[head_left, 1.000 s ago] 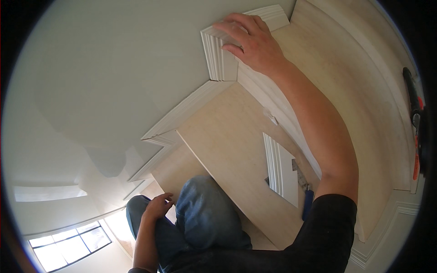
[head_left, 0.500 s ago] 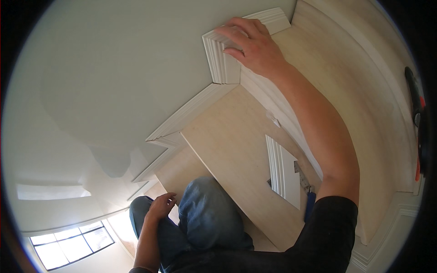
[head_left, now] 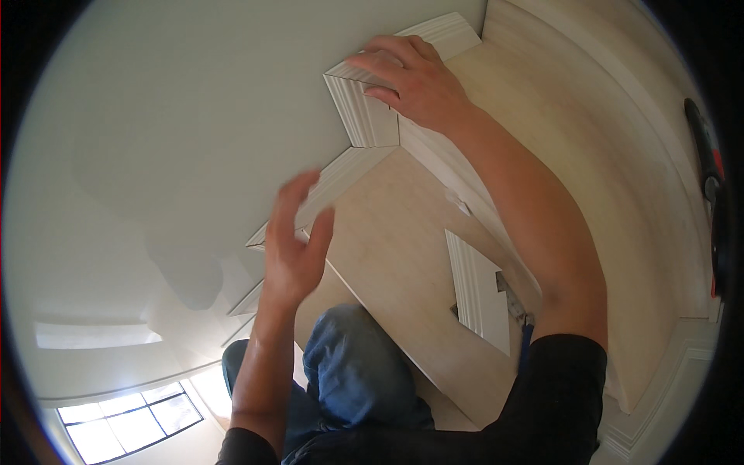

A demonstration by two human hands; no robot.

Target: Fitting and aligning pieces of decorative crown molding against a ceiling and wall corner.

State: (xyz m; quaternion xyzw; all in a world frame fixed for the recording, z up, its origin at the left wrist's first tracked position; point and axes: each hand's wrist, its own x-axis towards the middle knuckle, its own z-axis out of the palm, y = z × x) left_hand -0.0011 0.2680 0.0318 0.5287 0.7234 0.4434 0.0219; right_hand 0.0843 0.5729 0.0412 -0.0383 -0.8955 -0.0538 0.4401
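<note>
My right hand [head_left: 422,81] reaches up to the stepped white moulding. Its fingers are stretched and spread over the upper moulding strip [head_left: 449,37], touching it, with the thumb apart beside the upright moulding piece [head_left: 358,112]. What the fingertips do behind the strip's edge is partly hidden. My left hand [head_left: 298,248] is raised in front of the wall, fingers and thumb apart, nothing in it. Behind it the lower moulding strip [head_left: 349,174] slopes along the wall. A loose, notched white moulding offcut [head_left: 478,294] lies on the wooden stair tread [head_left: 387,232].
Under the offcut is a metal-bladed tool with a blue handle [head_left: 526,345], probably a square. A small white scrap [head_left: 457,201] lies by the riser. A black and red tool [head_left: 707,163] rests at the far right. The pale wall [head_left: 178,155] fills the left side, above a window [head_left: 132,422].
My left hand has risen from beside my knee to in front of the lower moulding, its fingers spreading. My right hand stays on the upper moulding; the view has shifted slightly.
</note>
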